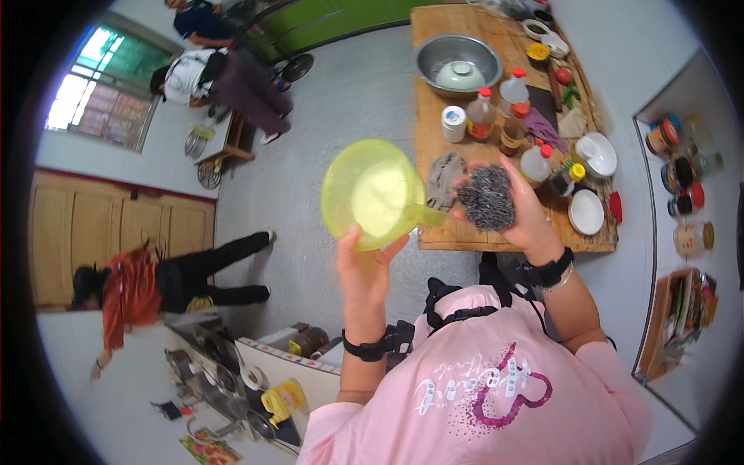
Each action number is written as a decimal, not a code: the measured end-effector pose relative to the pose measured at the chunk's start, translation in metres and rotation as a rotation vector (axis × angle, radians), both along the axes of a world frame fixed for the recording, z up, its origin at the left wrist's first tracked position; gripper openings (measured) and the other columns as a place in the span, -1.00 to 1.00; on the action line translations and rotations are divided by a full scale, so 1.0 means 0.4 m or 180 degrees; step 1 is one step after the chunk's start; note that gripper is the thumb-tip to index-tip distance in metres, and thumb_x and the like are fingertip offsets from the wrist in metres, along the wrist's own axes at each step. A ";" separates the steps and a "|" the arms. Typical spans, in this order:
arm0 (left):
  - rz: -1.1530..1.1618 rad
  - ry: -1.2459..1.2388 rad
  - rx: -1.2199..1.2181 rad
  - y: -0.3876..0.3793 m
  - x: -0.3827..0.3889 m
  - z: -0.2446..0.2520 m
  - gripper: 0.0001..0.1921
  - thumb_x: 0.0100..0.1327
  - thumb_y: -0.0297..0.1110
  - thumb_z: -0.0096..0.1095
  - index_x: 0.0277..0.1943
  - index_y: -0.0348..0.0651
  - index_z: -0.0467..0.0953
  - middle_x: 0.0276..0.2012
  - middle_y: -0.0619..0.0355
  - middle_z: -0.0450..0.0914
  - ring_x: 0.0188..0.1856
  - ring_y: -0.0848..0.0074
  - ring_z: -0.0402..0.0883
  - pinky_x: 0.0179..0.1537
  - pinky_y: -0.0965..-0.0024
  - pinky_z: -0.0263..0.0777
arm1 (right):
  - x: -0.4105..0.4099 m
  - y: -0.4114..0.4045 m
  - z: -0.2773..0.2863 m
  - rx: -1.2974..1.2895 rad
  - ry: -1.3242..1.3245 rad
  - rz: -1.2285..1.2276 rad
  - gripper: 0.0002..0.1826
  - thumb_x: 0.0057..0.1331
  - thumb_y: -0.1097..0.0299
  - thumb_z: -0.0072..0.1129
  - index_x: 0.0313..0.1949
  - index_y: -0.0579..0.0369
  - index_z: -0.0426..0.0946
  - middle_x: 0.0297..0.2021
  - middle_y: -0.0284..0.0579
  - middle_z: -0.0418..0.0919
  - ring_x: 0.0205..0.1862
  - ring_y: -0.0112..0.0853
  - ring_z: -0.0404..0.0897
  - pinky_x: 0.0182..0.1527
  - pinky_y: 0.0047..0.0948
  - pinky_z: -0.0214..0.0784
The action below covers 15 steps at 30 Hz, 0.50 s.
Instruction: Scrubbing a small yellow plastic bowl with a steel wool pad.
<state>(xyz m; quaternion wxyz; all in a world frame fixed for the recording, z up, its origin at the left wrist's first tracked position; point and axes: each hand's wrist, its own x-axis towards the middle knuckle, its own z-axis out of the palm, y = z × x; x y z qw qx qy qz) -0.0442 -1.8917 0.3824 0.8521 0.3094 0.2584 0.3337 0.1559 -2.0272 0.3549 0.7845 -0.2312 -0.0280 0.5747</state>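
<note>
My left hand (367,273) grips the rim of a translucent yellow-green plastic dipper (340,195), held in the air left of the table. Its short handle (430,216) points toward my right hand. A pale patch shows inside the dipper; I cannot tell whether that is contents or light. On my right palm (526,218), turned up with the fingers curled, rests a grey steel-wool scourer (487,197). Beneath that hand, a crumpled grey cloth (445,177) lies on the wooden table (433,235).
The table also bears a metal basin (430,58) with a pale bowl (459,75) inside, a white jar (453,124), several bottles (481,116) and white bowls (586,212). Jars (662,136) line a shelf at right. Three people stand at left, one in an orange top (136,285).
</note>
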 end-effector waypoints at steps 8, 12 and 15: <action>0.0527 0.0499 -0.0176 0.031 -0.159 -0.068 -0.36 0.14 -0.25 0.17 0.26 -0.29 0.19 0.15 -0.07 0.40 0.13 0.21 0.50 0.04 0.14 0.52 | -0.022 -0.018 -0.135 -0.0959 0.0275 -0.0166 -0.58 0.43 -0.02 -0.21 -0.08 0.08 0.43 -0.17 -0.05 0.56 -0.12 -0.18 0.58 0.01 0.14 0.42; 0.0782 0.0378 -0.0647 0.025 -0.217 -0.142 -0.38 0.11 -0.33 0.15 0.25 -0.31 0.20 0.15 -0.10 0.40 0.13 0.16 0.48 0.08 0.11 0.48 | -0.049 0.016 -0.155 -0.0947 0.0403 0.0243 -0.61 0.40 0.00 -0.15 -0.05 0.05 0.42 -0.14 -0.07 0.56 -0.06 -0.15 0.56 0.03 0.25 0.35; 0.0888 0.0455 -0.0947 0.047 -0.284 -0.179 -0.39 0.11 -0.38 0.12 0.25 -0.32 0.19 0.15 -0.11 0.39 0.14 0.14 0.46 0.11 0.09 0.45 | -0.096 0.083 -0.188 -0.0915 0.0537 0.0571 -0.67 0.40 0.07 -0.13 -0.02 -0.01 0.41 -0.10 -0.09 0.55 -0.02 -0.14 0.54 0.04 0.32 0.30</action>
